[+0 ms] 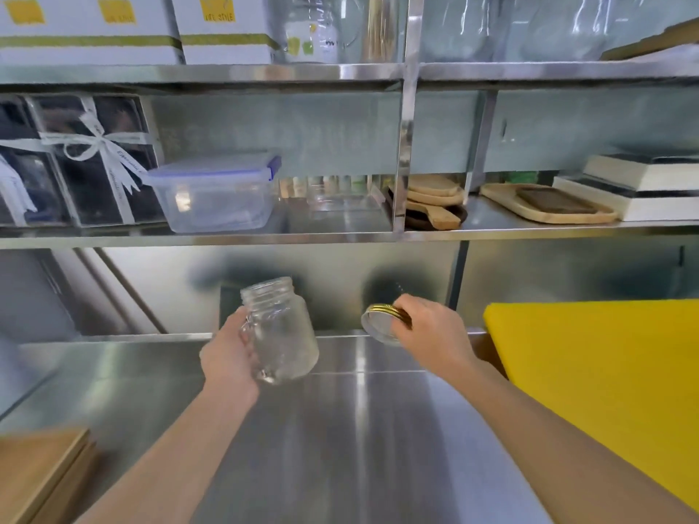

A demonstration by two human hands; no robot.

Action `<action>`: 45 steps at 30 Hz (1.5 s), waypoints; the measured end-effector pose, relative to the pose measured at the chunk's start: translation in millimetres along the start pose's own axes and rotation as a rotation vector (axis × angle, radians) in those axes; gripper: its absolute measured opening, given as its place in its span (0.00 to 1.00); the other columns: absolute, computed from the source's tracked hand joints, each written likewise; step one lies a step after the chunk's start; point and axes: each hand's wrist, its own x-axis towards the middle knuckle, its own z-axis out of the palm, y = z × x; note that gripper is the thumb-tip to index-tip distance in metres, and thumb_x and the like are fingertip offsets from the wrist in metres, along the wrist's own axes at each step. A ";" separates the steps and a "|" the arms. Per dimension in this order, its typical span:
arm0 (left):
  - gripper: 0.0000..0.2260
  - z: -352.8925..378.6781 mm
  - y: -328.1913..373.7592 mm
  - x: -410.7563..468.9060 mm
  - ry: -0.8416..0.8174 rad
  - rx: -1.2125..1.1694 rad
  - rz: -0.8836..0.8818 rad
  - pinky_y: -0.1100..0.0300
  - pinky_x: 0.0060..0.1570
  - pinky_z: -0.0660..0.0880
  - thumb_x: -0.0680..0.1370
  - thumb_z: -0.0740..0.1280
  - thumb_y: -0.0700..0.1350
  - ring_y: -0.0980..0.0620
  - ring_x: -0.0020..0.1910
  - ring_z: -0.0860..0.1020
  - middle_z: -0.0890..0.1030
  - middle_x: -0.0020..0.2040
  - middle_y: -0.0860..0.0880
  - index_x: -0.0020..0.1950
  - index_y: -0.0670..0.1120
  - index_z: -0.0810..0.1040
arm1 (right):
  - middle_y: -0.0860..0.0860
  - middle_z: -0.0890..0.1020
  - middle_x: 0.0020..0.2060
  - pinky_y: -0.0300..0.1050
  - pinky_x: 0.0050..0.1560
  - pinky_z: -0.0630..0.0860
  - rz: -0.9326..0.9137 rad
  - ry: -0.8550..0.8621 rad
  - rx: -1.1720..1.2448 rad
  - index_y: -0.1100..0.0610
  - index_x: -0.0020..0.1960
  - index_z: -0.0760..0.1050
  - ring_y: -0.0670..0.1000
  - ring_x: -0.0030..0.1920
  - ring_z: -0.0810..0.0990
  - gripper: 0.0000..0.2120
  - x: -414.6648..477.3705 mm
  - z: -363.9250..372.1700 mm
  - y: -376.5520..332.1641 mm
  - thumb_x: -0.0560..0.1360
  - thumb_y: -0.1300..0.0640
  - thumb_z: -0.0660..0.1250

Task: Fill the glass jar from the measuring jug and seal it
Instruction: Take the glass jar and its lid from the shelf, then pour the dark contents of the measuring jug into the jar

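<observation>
Your left hand (227, 357) is wrapped around the handle side of the empty, open glass jar (281, 330), lifted clear of the steel surface (340, 429) and tipped slightly, while your right hand (431, 330), apart to its right, pinches the gold lid (382, 323) in its fingertips.

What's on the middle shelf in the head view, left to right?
Ribboned clear gift boxes → plastic container with blue-clip lid → stacked wooden boards → wooden tray with dark insert → stacked white boxes. Something clear sits behind the container, too blurred to name.
</observation>
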 end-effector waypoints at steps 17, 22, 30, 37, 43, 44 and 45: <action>0.18 -125.2 -32.6 -139.0 -0.109 0.102 0.000 0.60 0.27 0.52 0.73 0.66 0.45 0.56 0.19 0.55 0.60 0.18 0.56 0.27 0.49 0.63 | 0.55 0.80 0.37 0.51 0.39 0.78 0.420 -0.133 0.487 0.58 0.43 0.77 0.53 0.40 0.78 0.05 -179.8 -61.6 -92.6 0.75 0.57 0.66; 0.18 -154.7 -62.3 -157.8 -0.095 0.148 -0.070 0.58 0.28 0.53 0.74 0.67 0.44 0.56 0.18 0.56 0.60 0.17 0.56 0.27 0.48 0.64 | 0.53 0.78 0.33 0.40 0.25 0.74 0.770 -0.217 0.770 0.56 0.36 0.76 0.51 0.34 0.77 0.07 -236.6 -41.4 -98.0 0.73 0.60 0.68; 0.20 -193.4 -104.1 -177.3 -0.106 0.250 -0.067 0.60 0.24 0.54 0.74 0.67 0.44 0.55 0.21 0.55 0.57 0.19 0.55 0.29 0.48 0.59 | 0.53 0.74 0.32 0.38 0.20 0.73 1.084 -0.283 0.773 0.56 0.33 0.71 0.52 0.33 0.74 0.11 -308.5 -5.8 -82.3 0.72 0.65 0.67; 0.20 -214.7 -123.5 -193.4 -0.104 0.266 -0.083 0.57 0.30 0.53 0.75 0.66 0.43 0.55 0.21 0.54 0.56 0.19 0.55 0.29 0.48 0.57 | 0.53 0.74 0.31 0.39 0.25 0.71 1.081 -0.353 0.617 0.59 0.39 0.73 0.51 0.33 0.73 0.04 -340.2 1.4 -79.0 0.72 0.63 0.65; 0.24 -230.2 -135.5 -197.1 -0.185 0.331 -0.014 0.64 0.23 0.54 0.75 0.66 0.42 0.55 0.22 0.54 0.55 0.21 0.55 0.26 0.50 0.54 | 0.51 0.77 0.35 0.38 0.34 0.68 0.999 -0.372 0.497 0.60 0.42 0.76 0.50 0.38 0.74 0.02 -356.3 2.2 -76.9 0.72 0.63 0.65; 0.24 -232.2 -137.6 -197.9 -0.190 0.337 -0.010 0.65 0.22 0.54 0.75 0.66 0.42 0.55 0.22 0.54 0.55 0.22 0.54 0.26 0.50 0.54 | 0.52 0.77 0.36 0.38 0.35 0.68 0.990 -0.371 0.497 0.61 0.43 0.76 0.50 0.38 0.74 0.02 -357.8 2.0 -76.7 0.72 0.63 0.65; 0.24 -234.0 -139.5 -198.2 -0.193 0.342 -0.005 0.65 0.22 0.53 0.76 0.66 0.42 0.55 0.22 0.53 0.54 0.23 0.52 0.27 0.50 0.54 | 0.52 0.77 0.37 0.38 0.36 0.68 0.981 -0.370 0.492 0.61 0.44 0.76 0.50 0.38 0.74 0.03 -359.1 1.9 -76.3 0.72 0.62 0.65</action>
